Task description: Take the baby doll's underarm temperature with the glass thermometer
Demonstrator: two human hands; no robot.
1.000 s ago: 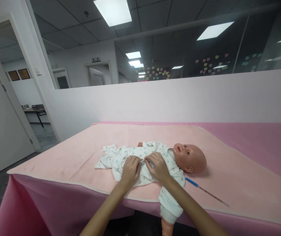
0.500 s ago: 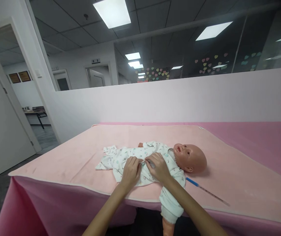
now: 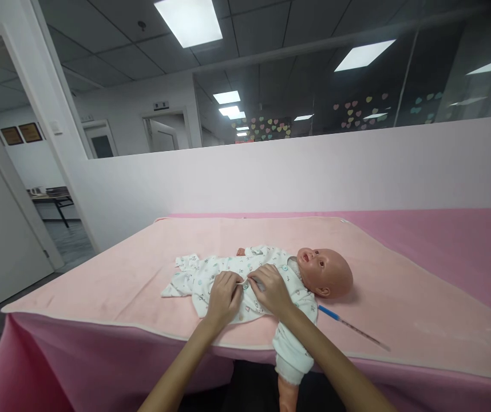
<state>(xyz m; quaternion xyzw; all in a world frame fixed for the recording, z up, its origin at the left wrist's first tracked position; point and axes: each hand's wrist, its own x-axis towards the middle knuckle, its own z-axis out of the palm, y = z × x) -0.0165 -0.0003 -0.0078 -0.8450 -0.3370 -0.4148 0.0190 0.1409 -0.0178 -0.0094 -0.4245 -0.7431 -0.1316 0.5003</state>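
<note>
A baby doll (image 3: 325, 273) lies on its back on a pale pink blanket (image 3: 121, 286), head to the right. It wears a white printed romper (image 3: 202, 274). My left hand (image 3: 223, 297) and my right hand (image 3: 271, 290) rest on the doll's belly, fingertips pinched together on the romper's front edges where they meet. One sleeved doll arm (image 3: 290, 357) hangs over the near table edge. A thin blue-ended thermometer (image 3: 352, 327) lies on the blanket just right of my right forearm.
The blanket covers a table with a darker pink cloth (image 3: 464, 252). A white partition wall (image 3: 271, 177) stands behind it, with glass above. An open doorway (image 3: 35, 194) at the left shows a desk beyond.
The view has shifted slightly; both hands stay on the romper's front, fingers still pinching the fabric at the belly. The doll has not moved.
</note>
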